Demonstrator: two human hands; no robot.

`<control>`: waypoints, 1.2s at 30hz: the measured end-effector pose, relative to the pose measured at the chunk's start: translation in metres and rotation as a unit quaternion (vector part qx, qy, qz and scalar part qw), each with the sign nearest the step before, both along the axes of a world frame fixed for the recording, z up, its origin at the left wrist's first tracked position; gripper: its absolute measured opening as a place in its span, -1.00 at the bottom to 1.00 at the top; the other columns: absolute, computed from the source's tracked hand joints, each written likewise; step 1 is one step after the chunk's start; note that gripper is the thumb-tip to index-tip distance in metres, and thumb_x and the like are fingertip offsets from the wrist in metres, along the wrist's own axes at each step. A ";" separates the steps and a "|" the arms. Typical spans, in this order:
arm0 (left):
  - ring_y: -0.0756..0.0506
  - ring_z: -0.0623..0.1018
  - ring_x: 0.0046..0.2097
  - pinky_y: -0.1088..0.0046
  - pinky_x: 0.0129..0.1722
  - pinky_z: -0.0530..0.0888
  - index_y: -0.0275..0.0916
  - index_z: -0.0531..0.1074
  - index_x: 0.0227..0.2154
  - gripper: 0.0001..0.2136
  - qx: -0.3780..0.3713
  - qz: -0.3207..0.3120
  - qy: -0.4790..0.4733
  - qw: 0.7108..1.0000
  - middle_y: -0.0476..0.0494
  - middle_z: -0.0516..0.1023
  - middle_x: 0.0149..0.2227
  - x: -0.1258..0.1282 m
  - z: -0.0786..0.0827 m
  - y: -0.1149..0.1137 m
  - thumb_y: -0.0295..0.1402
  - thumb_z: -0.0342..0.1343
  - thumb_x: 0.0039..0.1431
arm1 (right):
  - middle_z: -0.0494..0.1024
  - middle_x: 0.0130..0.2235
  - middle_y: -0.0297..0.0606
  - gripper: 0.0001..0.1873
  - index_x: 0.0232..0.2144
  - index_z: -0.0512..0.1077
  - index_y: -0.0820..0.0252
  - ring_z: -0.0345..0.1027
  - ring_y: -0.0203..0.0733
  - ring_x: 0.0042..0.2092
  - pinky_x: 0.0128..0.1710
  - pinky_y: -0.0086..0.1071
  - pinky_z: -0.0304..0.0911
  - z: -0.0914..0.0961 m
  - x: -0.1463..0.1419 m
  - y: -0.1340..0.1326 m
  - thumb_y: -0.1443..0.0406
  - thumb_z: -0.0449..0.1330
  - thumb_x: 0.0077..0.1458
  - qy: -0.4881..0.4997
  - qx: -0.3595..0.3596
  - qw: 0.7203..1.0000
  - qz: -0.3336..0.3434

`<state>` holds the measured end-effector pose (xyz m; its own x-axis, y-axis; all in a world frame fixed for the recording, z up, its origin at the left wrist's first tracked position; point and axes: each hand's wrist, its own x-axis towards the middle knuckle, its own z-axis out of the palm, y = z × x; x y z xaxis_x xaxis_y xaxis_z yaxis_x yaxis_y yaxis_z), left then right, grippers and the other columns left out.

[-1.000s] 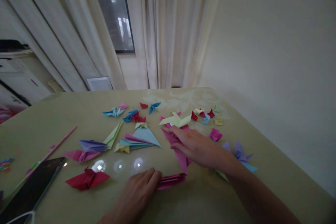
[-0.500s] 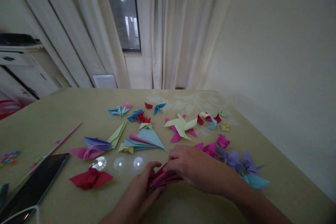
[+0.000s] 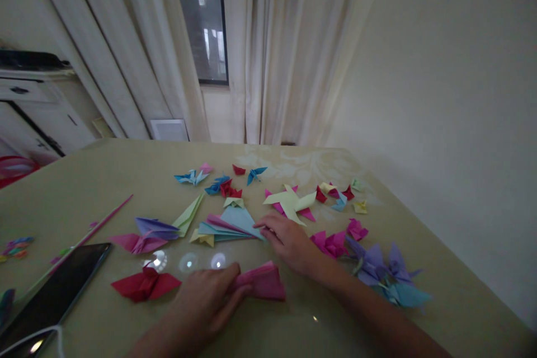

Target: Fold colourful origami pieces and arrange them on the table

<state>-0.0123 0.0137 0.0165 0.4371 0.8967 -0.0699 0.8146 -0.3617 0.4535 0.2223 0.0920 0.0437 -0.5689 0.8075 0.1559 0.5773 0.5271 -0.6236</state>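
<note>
My left hand (image 3: 210, 296) is closed on a folded pink paper (image 3: 262, 282), pinching one end between thumb and fingers above the table. The paper's wider free end points right. My right hand (image 3: 287, 240) is away from it, with nothing visible in its fingers. Its fingers stretch left over the tip of a stack of folded paper planes (image 3: 237, 218), light blue and pink; whether they touch it I cannot tell. Left of my left hand lies a red origami piece (image 3: 146, 284) with two pointed wings. Behind my right hand is a pale green pinwheel (image 3: 289, 201) over a pink one.
Purple paper flowers (image 3: 373, 263) and magenta folded pieces (image 3: 331, 243) lie at the right. Several small cranes and boats (image 3: 218, 184) are farther back. A black tablet (image 3: 59, 291), a white cable (image 3: 37, 335) and a pink stick (image 3: 100, 224) occupy the left of the table (image 3: 138, 173).
My right hand has let go of the pink paper and moved up to the paper planes' tip. My left hand has shifted left, still holding the paper, which now shows its flat side.
</note>
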 end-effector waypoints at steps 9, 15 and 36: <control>-0.13 0.59 -0.37 0.45 -0.35 0.41 -0.13 0.43 -0.40 -0.64 0.035 0.011 -0.131 0.991 -0.05 0.62 -0.41 0.000 0.003 -0.005 0.06 0.27 0.19 | 0.58 0.04 0.05 -0.63 0.11 0.50 0.27 0.49 0.08 0.04 -0.02 -0.19 0.40 -0.027 -0.009 0.002 0.47 0.08 0.32 -0.258 0.037 0.965 -0.040; -0.18 0.57 -0.29 0.36 -0.26 0.53 -0.09 0.47 -0.41 -0.58 -0.040 0.070 -0.272 0.959 -0.08 0.62 -0.37 0.012 -0.022 -0.013 0.12 0.00 0.35 | 0.58 0.00 -0.04 -0.73 0.00 0.53 0.21 0.48 0.03 0.03 0.01 -0.20 0.38 0.023 0.013 -0.002 0.40 0.12 0.33 -0.229 0.074 0.968 -0.070; -0.30 0.64 0.13 0.09 0.11 0.57 -0.18 0.53 0.17 -0.41 -0.305 0.166 -0.608 0.714 -0.35 0.66 0.12 0.031 -0.026 -0.011 0.18 0.07 0.36 | 0.71 -0.28 -0.34 -0.85 -0.15 0.65 0.09 0.56 -0.26 -0.29 -0.25 -0.42 0.34 0.095 0.028 -0.047 0.30 0.24 0.40 0.024 -0.008 0.999 0.037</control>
<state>0.0189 0.0029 -0.0100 0.2777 0.9298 -0.2415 -0.3217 0.3269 0.8886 0.2499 0.0453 0.1387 -0.6196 0.7661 0.1708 0.5065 0.5565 -0.6586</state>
